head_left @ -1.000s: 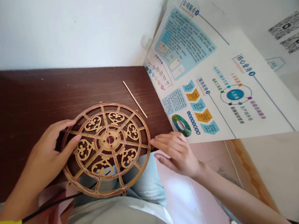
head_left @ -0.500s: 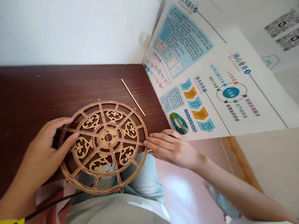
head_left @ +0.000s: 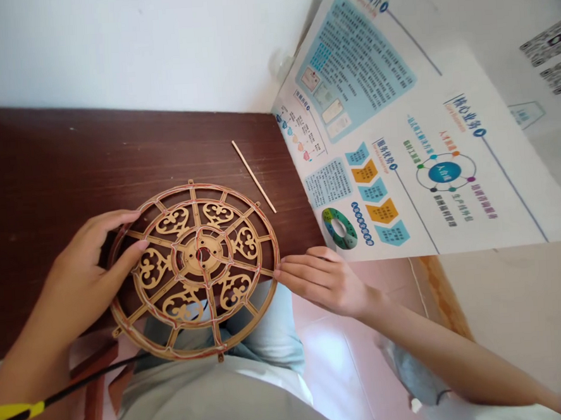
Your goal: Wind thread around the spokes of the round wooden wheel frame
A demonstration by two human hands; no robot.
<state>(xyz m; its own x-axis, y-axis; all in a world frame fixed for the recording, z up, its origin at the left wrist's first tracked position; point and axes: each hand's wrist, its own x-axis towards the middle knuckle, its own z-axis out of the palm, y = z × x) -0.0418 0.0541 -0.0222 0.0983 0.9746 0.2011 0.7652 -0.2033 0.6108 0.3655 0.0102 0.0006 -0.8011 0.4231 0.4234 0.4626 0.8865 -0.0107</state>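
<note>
A round wooden openwork frame (head_left: 193, 266), wound with red thread along its rims and spokes, lies half on the dark wooden table (head_left: 45, 167) and half over my lap. My left hand (head_left: 87, 272) grips its left rim, thumb on top and fingers curled round the edge. My right hand (head_left: 320, 280) touches the right rim with its fingertips, fingers stretched out close together.
A thin wooden stick (head_left: 254, 176) lies on the table beyond the frame. A printed poster (head_left: 399, 133) hangs on the wall to the right, past the table's right edge. A black and yellow cable (head_left: 58, 394) crosses my left forearm.
The frame and both hands have shifted slightly left and up in view. My right hand's fingers, first apart from the rim, now rest against it.
</note>
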